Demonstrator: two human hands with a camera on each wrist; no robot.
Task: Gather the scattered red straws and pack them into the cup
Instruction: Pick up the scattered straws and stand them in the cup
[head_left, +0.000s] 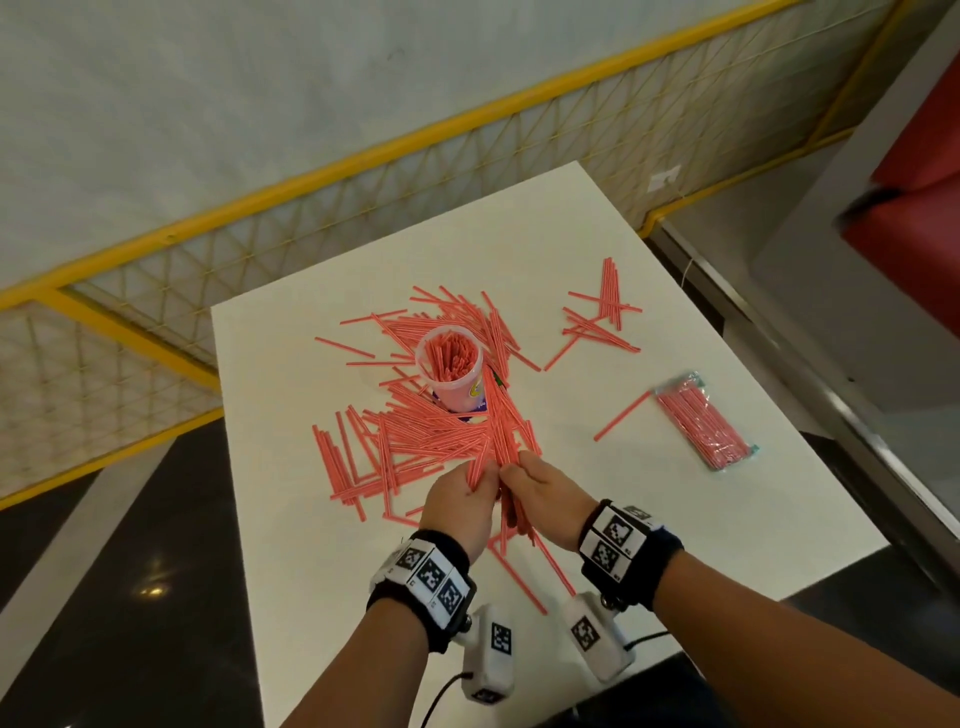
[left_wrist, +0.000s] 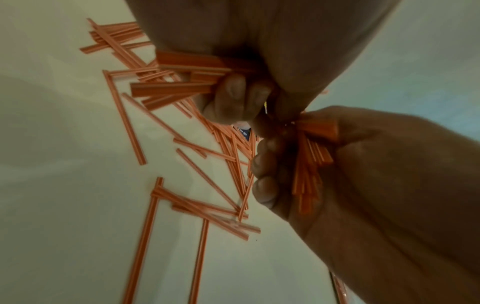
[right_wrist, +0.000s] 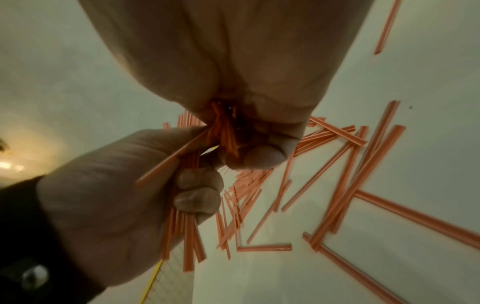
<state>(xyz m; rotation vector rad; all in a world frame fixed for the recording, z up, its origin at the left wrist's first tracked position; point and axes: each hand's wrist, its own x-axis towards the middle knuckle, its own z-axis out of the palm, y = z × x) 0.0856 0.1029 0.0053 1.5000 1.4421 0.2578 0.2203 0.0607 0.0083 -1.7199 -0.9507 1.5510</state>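
The left hand (head_left: 460, 501) and the right hand (head_left: 545, 493) meet side by side above the near part of the white table (head_left: 597, 234), each with fingers curled around its own bundle of red straws (head_left: 498, 441); the wrist views confirm both grasps, with straw ends projecting past the fingers (left_wrist: 262, 189). Beyond the hands, loose red straws (head_left: 415, 441) lie heaped and crossed around the clear plastic cup (head_left: 451, 371), which stands upright mid-table, already holding many straws. A wrapped straw packet (head_left: 701, 426) lies well apart to the right, with smaller scatters beside and behind it.
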